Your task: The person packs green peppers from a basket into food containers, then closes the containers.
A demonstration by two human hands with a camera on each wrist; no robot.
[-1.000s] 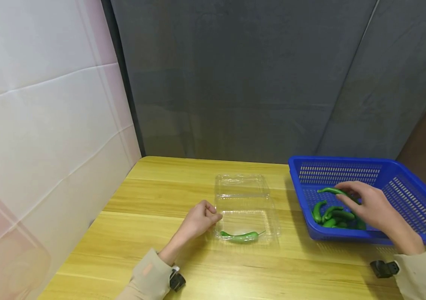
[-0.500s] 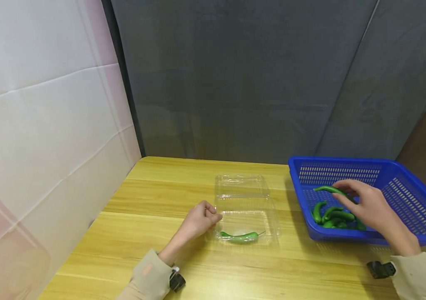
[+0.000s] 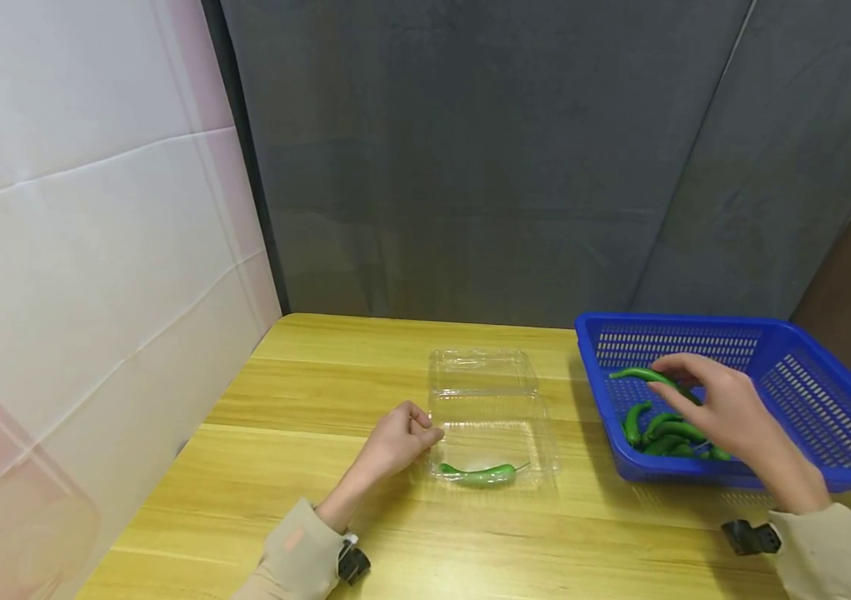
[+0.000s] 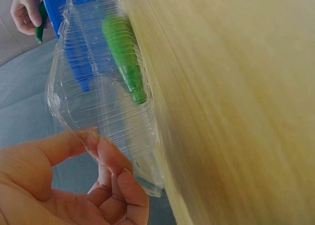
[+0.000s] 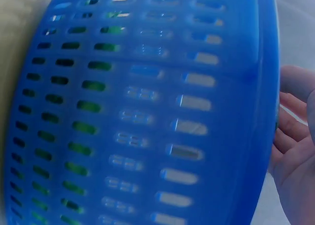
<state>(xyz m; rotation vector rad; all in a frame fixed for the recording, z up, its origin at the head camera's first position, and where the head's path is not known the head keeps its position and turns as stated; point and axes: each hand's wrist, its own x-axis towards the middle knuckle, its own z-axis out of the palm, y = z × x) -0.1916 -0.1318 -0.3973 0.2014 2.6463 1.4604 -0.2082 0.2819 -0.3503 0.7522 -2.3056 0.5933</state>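
Observation:
My left hand (image 3: 401, 437) pinches the left rim of a clear plastic clamshell box (image 3: 500, 433) between thumb and fingers, as the left wrist view also shows. The box lies unfolded, its lid (image 3: 481, 371) toward the back. Along the front of its base lies one green chili pepper (image 3: 479, 475), stem to the right. Over the blue basket (image 3: 596, 392), my right hand (image 3: 725, 408) holds another green chili pepper (image 3: 633, 374) between thumb and fingers, its tip pointing left. Below it, several green peppers (image 3: 668, 435) lie heaped in the basket's front left corner. In the right wrist view the basket's wall (image 5: 236, 112) hides the held pepper.
The basket stands at the right of the wooden table (image 3: 305, 392), its slotted walls rising well above the peppers. A grey curtain (image 3: 433, 167) hangs behind the table, and a pale fabric wall (image 3: 95, 250) is on the left. Black cameras are strapped at both wrists.
My right hand has moved a little left and up with its pepper, toward the basket's left side. The left hand, the clamshell box and the pepper in it have stayed in place.

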